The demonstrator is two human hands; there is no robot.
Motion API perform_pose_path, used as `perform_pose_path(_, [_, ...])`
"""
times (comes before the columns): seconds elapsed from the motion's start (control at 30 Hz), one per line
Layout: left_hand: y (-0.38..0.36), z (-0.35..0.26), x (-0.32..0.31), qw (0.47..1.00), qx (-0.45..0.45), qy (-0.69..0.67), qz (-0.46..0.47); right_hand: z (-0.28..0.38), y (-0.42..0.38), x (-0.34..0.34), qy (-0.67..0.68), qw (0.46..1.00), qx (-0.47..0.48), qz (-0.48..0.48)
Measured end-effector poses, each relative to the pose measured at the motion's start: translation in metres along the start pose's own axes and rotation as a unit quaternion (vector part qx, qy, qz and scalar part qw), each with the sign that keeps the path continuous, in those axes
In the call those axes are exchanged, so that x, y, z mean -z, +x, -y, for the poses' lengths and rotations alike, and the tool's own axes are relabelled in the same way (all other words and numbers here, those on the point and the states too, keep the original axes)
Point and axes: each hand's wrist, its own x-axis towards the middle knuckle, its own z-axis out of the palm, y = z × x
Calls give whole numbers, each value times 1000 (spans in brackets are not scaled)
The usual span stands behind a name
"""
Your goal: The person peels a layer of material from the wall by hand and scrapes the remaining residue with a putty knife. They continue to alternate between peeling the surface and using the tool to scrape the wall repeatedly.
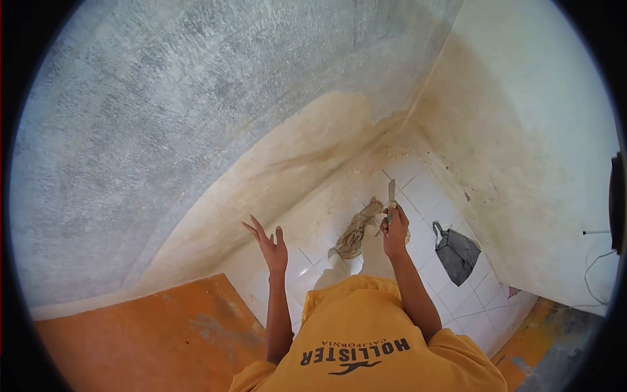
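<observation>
My right hand [394, 230] is wrapped round the handle of a scraper [392, 190], whose flat blade points away from me over the tiled floor. My left hand [270, 247] is raised with its fingers spread and nothing in it, in front of the lower part of the left wall. That wall [176, 98] is rough and grey above, with a smoother beige area [287, 163] below. A crumpled brown cloth [354, 236] lies on the floor just left of my right hand.
A dark grey bag [457, 255] lies on the white tiles [418, 189] near the right wall [522, 163]. Debris is scattered in the corner. A thin cable [586, 274] runs low at the right. An orange surface [150, 333] is at the lower left.
</observation>
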Motion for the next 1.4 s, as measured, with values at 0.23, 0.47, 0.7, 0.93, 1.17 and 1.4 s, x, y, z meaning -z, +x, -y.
perform_pose_path(0.23, [59,-13,3,997,-81,-6,-5,70,29,-113,76,988,106,83])
perform_pose_path(0.47, [120,-75,-6,940,-220,119,-232,27,49,-265,101,982,106,119])
perform_pose_path(0.7, [175,-57,-5,925,-264,150,-227,-11,8,-284,129,976,48,167])
perform_pose_path(0.93, [197,-26,-19,915,-226,207,-261,9,38,-284,159,979,42,117])
perform_pose_path(1.17, [205,-15,-27,906,-208,243,-276,-5,2,-303,113,976,48,178])
perform_pose_path(1.4, [212,-3,-27,906,-198,257,-273,-43,9,-313,44,982,142,117])
